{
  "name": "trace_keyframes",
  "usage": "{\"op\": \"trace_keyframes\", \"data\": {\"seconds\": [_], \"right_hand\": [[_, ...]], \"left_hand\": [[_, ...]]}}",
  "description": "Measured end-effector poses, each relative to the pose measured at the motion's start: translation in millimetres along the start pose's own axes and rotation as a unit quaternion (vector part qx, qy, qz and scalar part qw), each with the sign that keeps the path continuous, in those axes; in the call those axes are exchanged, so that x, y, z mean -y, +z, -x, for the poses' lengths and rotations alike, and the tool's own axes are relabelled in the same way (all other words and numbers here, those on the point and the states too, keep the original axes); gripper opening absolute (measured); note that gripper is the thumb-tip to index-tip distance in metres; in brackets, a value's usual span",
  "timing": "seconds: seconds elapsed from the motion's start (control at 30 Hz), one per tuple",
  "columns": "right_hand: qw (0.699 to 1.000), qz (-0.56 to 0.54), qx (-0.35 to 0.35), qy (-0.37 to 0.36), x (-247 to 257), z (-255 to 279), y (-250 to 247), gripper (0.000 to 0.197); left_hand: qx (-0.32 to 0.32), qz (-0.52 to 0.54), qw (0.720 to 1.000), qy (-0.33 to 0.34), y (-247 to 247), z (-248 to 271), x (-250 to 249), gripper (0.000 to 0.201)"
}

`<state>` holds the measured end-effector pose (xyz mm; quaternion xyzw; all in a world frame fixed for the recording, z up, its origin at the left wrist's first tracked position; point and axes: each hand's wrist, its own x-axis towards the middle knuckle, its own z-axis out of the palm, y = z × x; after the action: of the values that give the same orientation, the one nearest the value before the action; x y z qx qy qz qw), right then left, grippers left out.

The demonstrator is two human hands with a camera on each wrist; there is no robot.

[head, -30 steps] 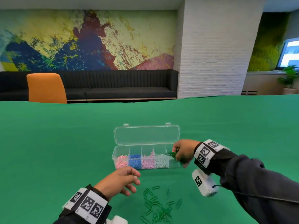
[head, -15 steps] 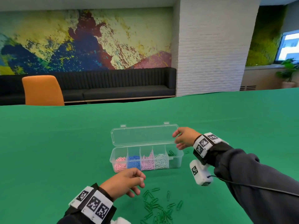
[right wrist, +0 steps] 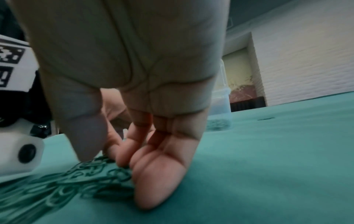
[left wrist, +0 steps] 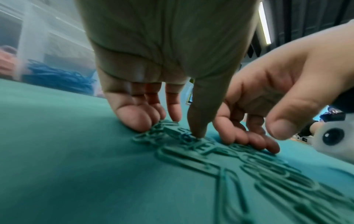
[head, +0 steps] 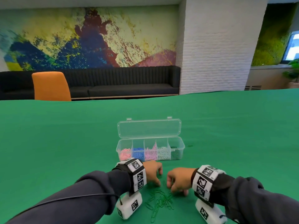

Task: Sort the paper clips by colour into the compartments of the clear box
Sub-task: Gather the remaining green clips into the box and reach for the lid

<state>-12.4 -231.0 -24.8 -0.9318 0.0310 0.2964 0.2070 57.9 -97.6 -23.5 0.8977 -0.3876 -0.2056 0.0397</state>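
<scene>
The clear box (head: 182, 143) stands mid-table with its lid tipped back. Left to right its compartments hold pink, blue, lilac, white and green clips. A heap of green paper clips (head: 160, 201) lies on the green cloth in front of it. My left hand (head: 153, 174) and right hand (head: 177, 182) both reach down onto the heap's far edge. In the left wrist view, the left hand (left wrist: 168, 127) presses fingertips and thumb on the clips (left wrist: 229, 160). The right hand (right wrist: 118, 171) touches the clips (right wrist: 91, 171) with straight fingers. Neither hand has lifted a clip.
One stray green clip (head: 190, 145) lies on the cloth just right of the box. An orange chair (head: 51, 86) and a dark sofa (head: 123, 83) stand beyond the table's far edge. White camera units hang under both wrists near the heap.
My right hand left the box's right end and came down to the heap. My left hand dropped onto the heap too, so the two hands now sit close together.
</scene>
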Motion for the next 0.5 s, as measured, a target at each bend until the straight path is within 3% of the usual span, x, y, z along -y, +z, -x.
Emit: {"op": "trace_keyframes", "data": {"seconds": [0.1,0.23,0.33,0.4,0.5], "right_hand": [[1.0,-0.013,0.004,-0.008,-6,4,-4,0.013],[0.988,0.042,-0.128,0.069,-39,1,-38,0.01],[0.962,0.13,-0.203,0.127,-65,-14,-70,0.023],[0.958,0.129,-0.225,0.121,-75,-26,-85,0.041],[0.964,0.132,-0.208,0.099,-75,-47,-93,0.05]], "left_hand": [[0.025,0.006,0.999,0.04,7,-3,-5,0.03],[0.084,0.039,0.993,0.076,5,16,2,0.024],[0.018,0.018,0.996,0.089,-1,36,16,0.026],[-0.019,0.008,0.997,0.074,-1,47,26,0.031],[-0.005,-0.007,0.999,0.05,7,61,37,0.049]]}}
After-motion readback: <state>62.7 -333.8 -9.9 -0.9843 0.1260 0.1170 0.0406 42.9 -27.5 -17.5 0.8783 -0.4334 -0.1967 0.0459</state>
